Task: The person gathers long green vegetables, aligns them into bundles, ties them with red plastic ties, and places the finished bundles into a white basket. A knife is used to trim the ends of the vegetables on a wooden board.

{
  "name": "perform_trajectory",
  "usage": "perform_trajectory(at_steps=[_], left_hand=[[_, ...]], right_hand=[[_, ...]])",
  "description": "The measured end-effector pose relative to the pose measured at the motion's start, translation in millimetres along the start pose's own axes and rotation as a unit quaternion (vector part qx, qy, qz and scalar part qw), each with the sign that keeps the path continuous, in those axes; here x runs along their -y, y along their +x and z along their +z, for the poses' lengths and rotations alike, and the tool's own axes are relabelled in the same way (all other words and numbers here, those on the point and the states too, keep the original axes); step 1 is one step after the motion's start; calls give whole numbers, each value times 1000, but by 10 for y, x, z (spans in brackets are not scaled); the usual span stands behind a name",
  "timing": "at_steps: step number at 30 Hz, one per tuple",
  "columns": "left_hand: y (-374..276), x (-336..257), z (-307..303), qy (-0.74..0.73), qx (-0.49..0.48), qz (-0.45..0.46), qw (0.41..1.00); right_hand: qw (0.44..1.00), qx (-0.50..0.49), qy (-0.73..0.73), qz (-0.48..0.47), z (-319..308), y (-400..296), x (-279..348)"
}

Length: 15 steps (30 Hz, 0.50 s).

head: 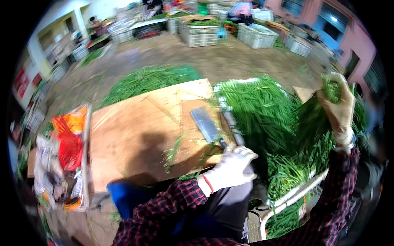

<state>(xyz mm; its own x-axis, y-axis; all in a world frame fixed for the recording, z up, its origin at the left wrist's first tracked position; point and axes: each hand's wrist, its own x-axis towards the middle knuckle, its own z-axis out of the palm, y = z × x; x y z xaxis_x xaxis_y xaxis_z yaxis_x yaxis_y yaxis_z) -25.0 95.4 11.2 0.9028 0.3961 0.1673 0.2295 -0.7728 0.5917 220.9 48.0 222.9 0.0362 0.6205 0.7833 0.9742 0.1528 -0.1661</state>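
Note:
My left hand (229,170), in a white glove with a red band at the wrist, is at the near right edge of a plywood board (123,132). Its fingers meet the handle end of a cleaver (204,124), whose broad blade lies over a smaller wooden board; whether they grip the handle is unclear. My right hand (338,103) is raised at the far right, closed around a bunch of long thin green vegetables (331,90) that hangs down over the pile. A heap of the same greens (258,104) fills a white crate right of the board.
Left of the board stands a tray (87,147) with red netting (70,147), an orange bag and plastic bags. More greens (144,81) lie behind the board. A white chair frame (295,187) is at lower right. Across the floor are white crates (201,36) and a bending person (241,12).

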Motion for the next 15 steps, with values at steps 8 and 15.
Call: perform_trajectory(at_steps=[8,15], left_hand=[[-561,-184,-939,-860,44,123,493],[-2058,659,-687,-723,-418,-81,544]], right_hand=[[929,-103,138,-328,919,308,1684],[851,129,472,-192,2226,-1125,2841]])
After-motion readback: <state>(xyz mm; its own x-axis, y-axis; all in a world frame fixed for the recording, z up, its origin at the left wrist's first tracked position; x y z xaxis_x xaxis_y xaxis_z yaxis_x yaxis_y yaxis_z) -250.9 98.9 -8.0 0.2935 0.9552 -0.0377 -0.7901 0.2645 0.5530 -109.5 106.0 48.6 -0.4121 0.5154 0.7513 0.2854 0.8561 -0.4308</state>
